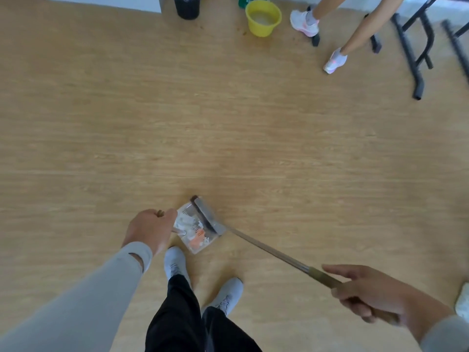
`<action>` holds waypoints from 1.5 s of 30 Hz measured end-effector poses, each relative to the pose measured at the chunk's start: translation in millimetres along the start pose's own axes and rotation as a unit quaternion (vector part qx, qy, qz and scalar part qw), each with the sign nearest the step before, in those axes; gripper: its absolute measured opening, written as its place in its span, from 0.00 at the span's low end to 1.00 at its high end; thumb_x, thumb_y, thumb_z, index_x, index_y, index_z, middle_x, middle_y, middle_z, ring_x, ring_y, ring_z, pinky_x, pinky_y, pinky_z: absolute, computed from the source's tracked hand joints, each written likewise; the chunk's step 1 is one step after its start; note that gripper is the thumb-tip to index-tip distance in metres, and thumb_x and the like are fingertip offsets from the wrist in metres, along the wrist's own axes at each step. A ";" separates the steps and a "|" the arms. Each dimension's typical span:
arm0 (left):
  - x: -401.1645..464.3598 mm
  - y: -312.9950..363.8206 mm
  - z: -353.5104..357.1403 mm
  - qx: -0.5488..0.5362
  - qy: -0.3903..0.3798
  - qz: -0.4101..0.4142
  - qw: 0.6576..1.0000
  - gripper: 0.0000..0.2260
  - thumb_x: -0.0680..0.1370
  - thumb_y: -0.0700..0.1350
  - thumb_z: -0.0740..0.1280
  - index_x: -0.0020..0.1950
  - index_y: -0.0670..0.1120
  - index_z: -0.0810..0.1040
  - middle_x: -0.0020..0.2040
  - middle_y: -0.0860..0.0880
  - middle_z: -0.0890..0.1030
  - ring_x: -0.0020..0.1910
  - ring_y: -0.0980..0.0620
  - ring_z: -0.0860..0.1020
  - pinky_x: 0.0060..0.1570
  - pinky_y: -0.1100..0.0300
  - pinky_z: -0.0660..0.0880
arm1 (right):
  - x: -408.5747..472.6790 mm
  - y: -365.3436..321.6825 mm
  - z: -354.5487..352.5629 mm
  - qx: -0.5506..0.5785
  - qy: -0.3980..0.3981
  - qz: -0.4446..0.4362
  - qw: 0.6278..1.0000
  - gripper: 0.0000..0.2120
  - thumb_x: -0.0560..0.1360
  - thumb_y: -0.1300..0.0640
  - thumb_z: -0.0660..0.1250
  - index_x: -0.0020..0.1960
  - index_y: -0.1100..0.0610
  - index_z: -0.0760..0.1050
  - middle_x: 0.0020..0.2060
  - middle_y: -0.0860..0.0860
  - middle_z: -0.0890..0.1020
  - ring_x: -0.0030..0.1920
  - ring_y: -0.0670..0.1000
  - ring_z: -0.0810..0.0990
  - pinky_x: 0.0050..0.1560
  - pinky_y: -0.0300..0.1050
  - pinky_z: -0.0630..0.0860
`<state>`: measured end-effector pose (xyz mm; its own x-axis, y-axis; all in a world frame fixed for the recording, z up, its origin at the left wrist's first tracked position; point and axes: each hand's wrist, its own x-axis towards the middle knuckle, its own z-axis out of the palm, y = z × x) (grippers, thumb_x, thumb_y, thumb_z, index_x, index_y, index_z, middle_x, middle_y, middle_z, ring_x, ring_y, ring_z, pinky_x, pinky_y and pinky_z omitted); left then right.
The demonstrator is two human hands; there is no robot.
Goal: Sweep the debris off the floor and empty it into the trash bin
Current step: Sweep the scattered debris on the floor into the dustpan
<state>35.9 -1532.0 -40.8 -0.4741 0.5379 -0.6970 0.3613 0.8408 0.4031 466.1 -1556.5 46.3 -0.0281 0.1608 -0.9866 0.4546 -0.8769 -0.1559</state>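
Floor: light wood-grain boards are being shown from above, filling nearly the whole view, with a thin seam running across the middle.
Dustpan: a clear pan is being held low over or on the floor, just ahead of the wearer's left shoe; which of the two cannot be told.
Debris: white and orange scraps are being carried inside the dustpan.
Left hand: the fingers are being curled round the upright dustpan handle, whose brown tip is showing above the knuckles; a grey sleeve is covering the arm.
Broom: the dark head is being laid against the far edge of the dustpan, with the long stick slanting back to the right.
Right hand: the brown grip end of the broom is being clasped by curled fingers, while the forefinger is being stretched straight along the stick.
Shoes: two pale shoes and dark trouser legs are being seen below the dustpan.
Trash bin: a black bin is being shown at the far top edge, well apart from the dustpan.
Yellow bucket: it is standing right of the trash bin, with small dark specks on the floor beside it.
Second person: bare legs in white shoes are being shown at the top right, near black metal furniture legs.
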 end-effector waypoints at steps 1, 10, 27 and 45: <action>0.0 0.1 0.2 -0.003 0.000 -0.001 1.000 0.18 0.78 0.57 0.64 0.39 0.43 0.77 0.32 0.46 0.81 0.29 0.44 0.74 0.35 0.53 0.74 | -3.8 -2.1 -5.9 0.005 0.007 -0.005 1.000 0.29 0.77 0.69 0.67 0.73 0.51 0.69 0.26 0.56 0.70 0.23 0.51 0.64 0.26 0.42 0.60; -0.6 2.6 3.8 -0.002 0.000 -0.001 1.000 0.15 0.79 0.54 0.64 0.38 0.45 0.70 0.31 0.48 0.72 0.29 0.46 0.68 0.32 0.57 0.68 | 64.4 -53.8 52.7 -0.254 0.142 -0.057 0.955 0.23 0.77 0.63 0.61 0.72 0.55 0.68 0.34 0.53 0.79 0.28 0.52 0.76 0.27 0.43 0.70; -11.8 -11.5 -22.3 -0.049 -0.054 -0.011 0.997 0.15 0.81 0.55 0.64 0.41 0.47 0.72 0.34 0.50 0.76 0.30 0.50 0.73 0.32 0.58 0.69 | -21.7 -82.5 90.5 -0.049 -0.031 -0.034 0.998 0.17 0.74 0.68 0.68 0.60 0.56 0.82 0.32 0.61 0.74 0.23 0.51 0.67 0.24 0.39 0.60; 58.9 -47.4 -140.0 -0.103 -0.011 -0.039 0.994 0.20 0.80 0.58 0.66 0.42 0.40 0.80 0.41 0.41 0.86 0.32 0.43 0.77 0.36 0.55 0.74 | 19.0 -222.8 129.1 -0.137 0.164 -0.063 0.975 0.10 0.79 0.65 0.65 0.59 0.64 0.73 0.28 0.62 0.77 0.25 0.54 0.68 0.25 0.42 0.62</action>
<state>-121.5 -1531.8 -17.9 -0.4756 0.4707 -0.7431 0.1499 0.8758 0.4587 249.3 -1416.5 56.0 0.1667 0.4358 -0.8845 0.6878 -0.6942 -0.2124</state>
